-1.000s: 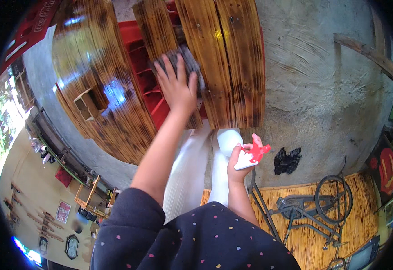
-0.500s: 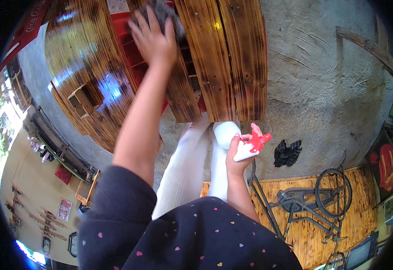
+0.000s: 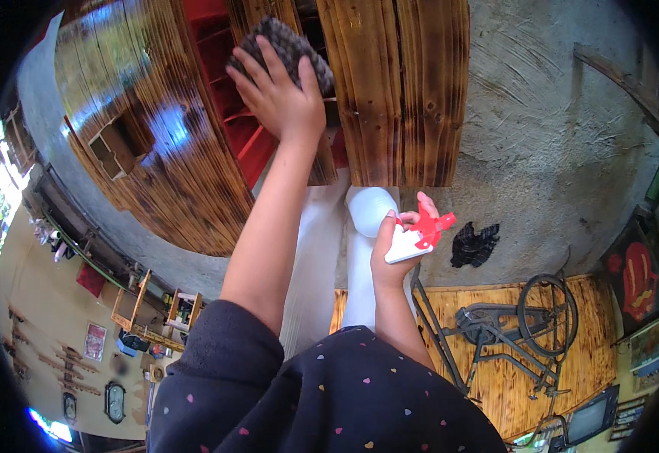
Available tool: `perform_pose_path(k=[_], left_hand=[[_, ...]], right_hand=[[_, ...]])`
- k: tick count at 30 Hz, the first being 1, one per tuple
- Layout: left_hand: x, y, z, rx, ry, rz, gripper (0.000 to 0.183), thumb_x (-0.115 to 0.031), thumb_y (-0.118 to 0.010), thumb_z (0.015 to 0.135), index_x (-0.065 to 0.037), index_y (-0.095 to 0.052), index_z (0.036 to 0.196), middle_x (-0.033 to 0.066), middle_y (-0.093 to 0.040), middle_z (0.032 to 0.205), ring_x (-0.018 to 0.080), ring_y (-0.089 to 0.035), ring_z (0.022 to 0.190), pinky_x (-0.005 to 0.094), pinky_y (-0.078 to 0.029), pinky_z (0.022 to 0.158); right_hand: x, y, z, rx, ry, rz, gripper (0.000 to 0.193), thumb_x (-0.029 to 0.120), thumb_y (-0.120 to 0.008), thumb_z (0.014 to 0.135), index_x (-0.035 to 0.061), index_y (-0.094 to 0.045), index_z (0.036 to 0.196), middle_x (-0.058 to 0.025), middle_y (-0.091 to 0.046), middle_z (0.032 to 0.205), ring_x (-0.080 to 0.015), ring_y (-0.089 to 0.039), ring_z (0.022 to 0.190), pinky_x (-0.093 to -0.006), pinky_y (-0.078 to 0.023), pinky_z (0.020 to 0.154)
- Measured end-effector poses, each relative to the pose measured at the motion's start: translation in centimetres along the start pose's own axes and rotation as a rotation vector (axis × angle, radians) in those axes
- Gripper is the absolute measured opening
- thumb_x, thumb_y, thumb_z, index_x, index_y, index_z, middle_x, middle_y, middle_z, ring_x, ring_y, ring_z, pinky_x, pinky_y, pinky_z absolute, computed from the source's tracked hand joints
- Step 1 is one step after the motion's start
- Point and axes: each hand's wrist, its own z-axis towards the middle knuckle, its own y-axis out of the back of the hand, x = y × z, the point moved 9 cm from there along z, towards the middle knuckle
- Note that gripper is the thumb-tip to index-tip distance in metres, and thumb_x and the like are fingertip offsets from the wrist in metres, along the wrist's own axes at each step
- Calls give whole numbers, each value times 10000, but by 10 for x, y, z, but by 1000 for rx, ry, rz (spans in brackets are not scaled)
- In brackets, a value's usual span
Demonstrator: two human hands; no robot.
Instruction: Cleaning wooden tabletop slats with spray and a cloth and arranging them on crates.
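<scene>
The left hand lies flat over a grey, nubby cloth on the narrow plank of the slatted bench, its fingers slightly apart and spread rather than curled round anything. The cloth is folded into a thick pad, dark and light mixed in its pile.

Just off the bench's near end, the right hand grips a spray bottle narrowly at the neck, the thumb to one side and the fingers by the trigger. The bottle has a plain whitish, rounded body and a red and white head; whether it carries lettering cannot be told. It is tilted, its base toward the bench.

Under the bench's planks shows a red crate. Left of the bench stands a glossy, dark-grained tabletop. Right of the bench's near end, a black rag lies near a bicycle. Farthest right of the bench, a dark board bears a red design; any writing there is too bent to read.
</scene>
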Motion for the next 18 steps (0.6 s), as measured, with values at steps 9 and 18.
perform_pose_path(k=[9, 18], left_hand=[[22, 9, -132, 350, -274, 82, 863, -604, -585, 877, -200, -250, 1562, 174, -71, 1643, 476, -35, 1486, 594, -138, 1175], [-2, 0, -45, -12, -114, -80, 658, -394, -591, 935, -179, -367, 1515, 185, -231, 1603, 457, -158, 1470, 559, -211, 1159]], right_hand=[[-3, 1, -3, -41, 58, -27, 544, -48, -638, 784, 10, -417, 1278, -165, -460, 1371, -188, -504, 900, -331, -442, 825], [-12, 2, -11, -1, 11, 60, 548, -45, -645, 781, 21, -421, 1277, -162, -464, 1369, -185, -503, 901, -330, -446, 827]])
